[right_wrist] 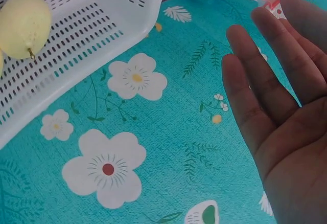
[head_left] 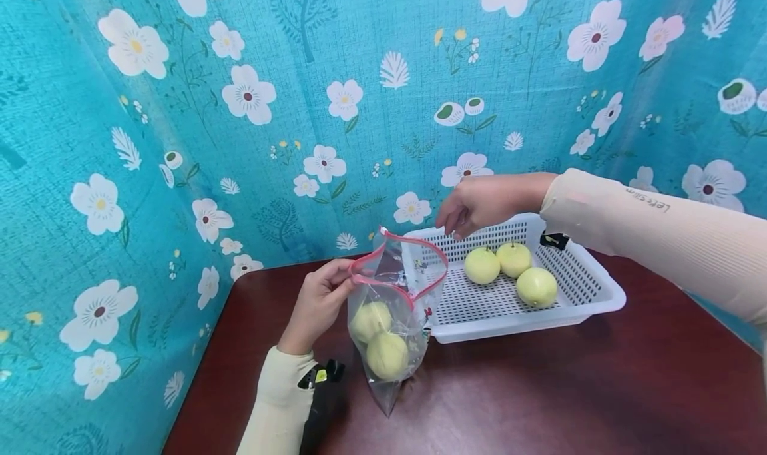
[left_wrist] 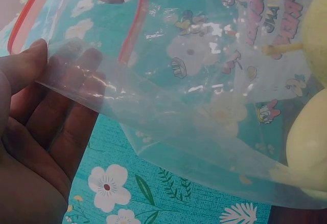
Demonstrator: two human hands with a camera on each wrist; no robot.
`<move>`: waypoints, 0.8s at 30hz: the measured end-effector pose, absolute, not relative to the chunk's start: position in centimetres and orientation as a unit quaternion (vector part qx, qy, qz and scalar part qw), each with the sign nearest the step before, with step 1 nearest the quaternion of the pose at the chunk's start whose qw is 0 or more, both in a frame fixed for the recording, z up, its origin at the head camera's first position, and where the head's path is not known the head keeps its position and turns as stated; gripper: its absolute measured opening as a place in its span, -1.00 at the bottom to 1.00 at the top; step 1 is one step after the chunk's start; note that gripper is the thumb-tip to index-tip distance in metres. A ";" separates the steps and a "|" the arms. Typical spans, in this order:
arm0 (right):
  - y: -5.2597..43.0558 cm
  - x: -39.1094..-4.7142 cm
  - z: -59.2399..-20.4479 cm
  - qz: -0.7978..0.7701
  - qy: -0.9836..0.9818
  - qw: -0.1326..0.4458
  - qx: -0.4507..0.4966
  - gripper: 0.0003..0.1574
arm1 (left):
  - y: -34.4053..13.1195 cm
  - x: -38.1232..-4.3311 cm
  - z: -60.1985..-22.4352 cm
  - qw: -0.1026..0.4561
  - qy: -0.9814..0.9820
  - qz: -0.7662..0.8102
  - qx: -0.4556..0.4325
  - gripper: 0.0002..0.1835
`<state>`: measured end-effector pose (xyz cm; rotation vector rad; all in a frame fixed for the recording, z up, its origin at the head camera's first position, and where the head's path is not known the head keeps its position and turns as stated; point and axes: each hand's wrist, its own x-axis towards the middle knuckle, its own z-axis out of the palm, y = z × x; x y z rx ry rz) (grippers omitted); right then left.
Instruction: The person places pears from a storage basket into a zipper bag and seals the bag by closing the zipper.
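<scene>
My left hand (head_left: pixel 319 302) pinches the left edge of a clear zip bag (head_left: pixel 413 348) near its red zip strip. The thumb (left_wrist: pixel 29 63) lies on the near side of the film, and the fingers show through the plastic. The bag's mouth gapes open at the top, and pale yellow-green pears (head_left: pixel 387 356) sit low in it. Over the left back corner of a white basket (head_left: pixel 590 318), my right hand (head_left: pixel 479 205) hangs with relaxed fingers and holds nothing. In the right wrist view its fingers (right_wrist: pixel 250 93) extend toward the bag's red rim.
Three more pears (head_left: pixel 536 288) lie in the slotted basket, right of the bag. Both stand on a dark red-brown table (head_left: pixel 509 395). A blue flowered curtain (head_left: pixel 371 142) rises behind and at the sides of the table.
</scene>
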<state>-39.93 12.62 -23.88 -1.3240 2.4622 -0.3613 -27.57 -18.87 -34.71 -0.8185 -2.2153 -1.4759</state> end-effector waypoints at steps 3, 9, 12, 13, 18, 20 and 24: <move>12.9 -40.3 -24.5 -0.131 0.861 0.163 -0.463 -0.58 | -19.0 -27.6 -34.7 0.181 -0.785 -0.519 -0.287 -0.74; 13.6 -41.2 -26.7 -0.138 0.865 0.175 -0.449 -0.56 | -19.0 -27.7 -34.7 0.176 -0.784 -0.524 -0.283 -0.76; 14.1 -41.9 -27.8 -0.146 0.869 0.173 -0.441 -0.53 | -18.9 -27.6 -34.6 0.176 -0.785 -0.523 -0.282 -0.76; 14.3 -42.1 -28.1 -0.148 0.869 0.173 -0.439 -0.53 | -18.9 -27.7 -34.6 0.176 -0.785 -0.523 -0.282 -0.76; 15.0 -43.5 -29.6 -0.161 0.875 0.166 -0.426 -0.53 | -18.9 -27.7 -34.5 0.172 -0.786 -0.522 -0.281 -0.76; 15.3 -43.9 -30.1 -0.168 0.878 0.164 -0.418 -0.54 | -18.9 -27.7 -34.5 0.174 -0.789 -0.520 -0.278 -0.76; 15.7 -44.7 -31.0 -0.178 0.883 0.167 -0.401 -0.54 | -19.0 -27.7 -34.6 0.170 -0.790 -0.519 -0.280 -0.75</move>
